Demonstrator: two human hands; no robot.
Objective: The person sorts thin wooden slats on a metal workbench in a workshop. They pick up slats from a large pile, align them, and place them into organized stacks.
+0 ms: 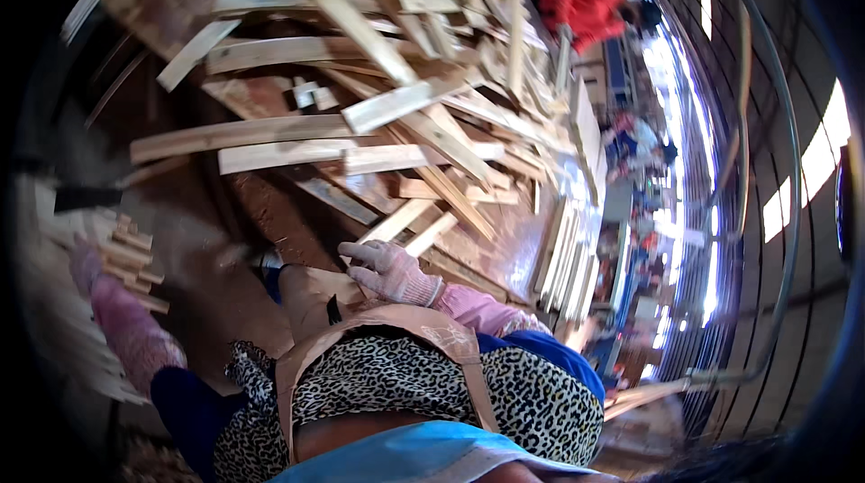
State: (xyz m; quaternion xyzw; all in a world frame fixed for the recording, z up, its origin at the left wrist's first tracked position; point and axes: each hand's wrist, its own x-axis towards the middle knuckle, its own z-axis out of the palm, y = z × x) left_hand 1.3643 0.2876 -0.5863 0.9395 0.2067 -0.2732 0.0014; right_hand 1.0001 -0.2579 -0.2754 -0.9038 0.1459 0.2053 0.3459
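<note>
Right grip [387,272] is half-spread, empty, near slat ends [423,241]; across the floor [203,249], left grip [86,265] is unclear

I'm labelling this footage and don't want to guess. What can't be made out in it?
In the head view:
Left hand: blurred near the picture's dark edge; whether it grips the sticks is unclear.
Right hand: its underside is turned away, hiding any contact there.
Wood pile: upper boards cover those beneath.
Background workers: too small and blurred to tell their actions.
</note>
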